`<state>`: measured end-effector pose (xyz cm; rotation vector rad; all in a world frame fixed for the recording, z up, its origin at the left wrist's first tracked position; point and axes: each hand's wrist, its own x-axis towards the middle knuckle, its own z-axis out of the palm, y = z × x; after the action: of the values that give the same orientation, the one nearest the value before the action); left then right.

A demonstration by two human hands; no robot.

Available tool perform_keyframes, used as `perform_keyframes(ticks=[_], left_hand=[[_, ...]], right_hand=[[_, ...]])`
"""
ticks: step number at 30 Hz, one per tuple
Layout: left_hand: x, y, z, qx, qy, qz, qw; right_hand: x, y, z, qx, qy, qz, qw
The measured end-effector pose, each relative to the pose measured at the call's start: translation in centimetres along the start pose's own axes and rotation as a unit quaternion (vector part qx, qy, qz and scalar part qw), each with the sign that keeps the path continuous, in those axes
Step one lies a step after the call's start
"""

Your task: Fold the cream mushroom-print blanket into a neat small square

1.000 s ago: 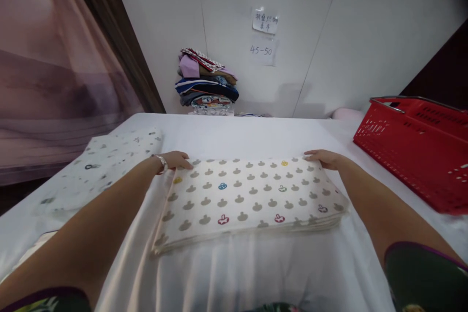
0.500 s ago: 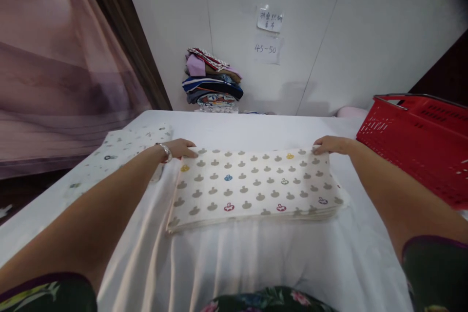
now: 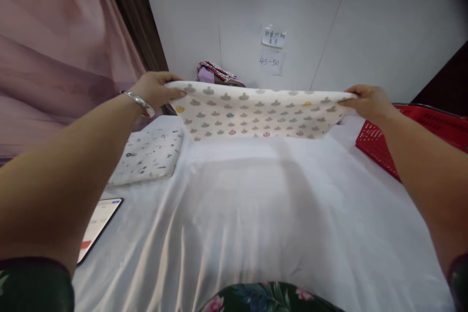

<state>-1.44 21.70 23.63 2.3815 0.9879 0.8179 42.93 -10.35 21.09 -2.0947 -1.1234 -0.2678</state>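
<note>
Now, from the head view, your cloth (image 3: 263, 112) is up off the table (image 3: 248, 214), where half a second ago it lay flat in layers with your hands at its far corners. It hangs between your hands by its upper edge, at the far middle; whether its lower edge touches the table you cannot tell. Your left hand (image 3: 155, 88) pinches the left corner and your right hand (image 3: 367, 100) pinches the right, with the edge stretched nearly straight between them.

For the work, this looks like a change from flat handling to a lift: how evenly the layers hang now seems to depend on your two grips alone.

To the left, the folded cloth (image 3: 149, 156) lies untouched, with a tablet (image 3: 100, 226) nearer you. The red basket (image 3: 376, 148) sits at right, partly behind your right arm. Your raised cloth now hides the lower part of the far pile (image 3: 217, 73).
</note>
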Motion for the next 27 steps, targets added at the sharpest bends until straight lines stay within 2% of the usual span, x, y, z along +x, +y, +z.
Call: perform_keyframes(ticks=[3,5,7,8,11,13,15,18,23,27], left_hand=[[-2.3,-0.5,0.0,0.045,0.048,0.088,0.994],[-5.6,-2.3,1.8,0.120,0.053,0.125,0.983],[-10.1,-5.1,4.9,0.178,0.022,0.140,0.974],[-12.6,-6.6,6.7,0.185,-0.007,0.153,0.971],[-19.5,-10.2,11.5,0.167,-0.076,0.239,0.954],[-22.5,-11.4,13.1,0.156,-0.096,0.272,0.945],[-24.1,-11.6,13.2,0.163,-0.081,0.280,0.943],[-25.1,-11.1,12.0,0.185,-0.052,0.277,0.941],[-28.0,-11.6,11.1,0.193,-0.091,0.279,0.936],[-30.0,-12.2,11.4,0.196,-0.090,0.262,0.941]], right_hand=[[-2.6,0.4,0.4,-0.043,0.053,-0.028,0.997],[-5.9,2.3,2.0,-0.105,0.049,-0.080,0.990],[-10.6,5.1,4.4,-0.141,0.003,-0.129,0.982],[-13.3,6.6,5.7,-0.150,-0.042,-0.139,0.978],[-20.8,10.5,9.0,-0.147,-0.143,-0.161,0.965],[-24.4,12.0,10.0,-0.134,-0.140,-0.192,0.962],[-26.5,12.5,9.8,-0.141,-0.117,-0.211,0.960],[-28.1,12.4,8.3,-0.156,-0.100,-0.228,0.956],[-31.4,13.2,7.1,-0.140,-0.083,-0.269,0.949],[-33.3,12.8,7.1,-0.141,-0.100,-0.260,0.950]])
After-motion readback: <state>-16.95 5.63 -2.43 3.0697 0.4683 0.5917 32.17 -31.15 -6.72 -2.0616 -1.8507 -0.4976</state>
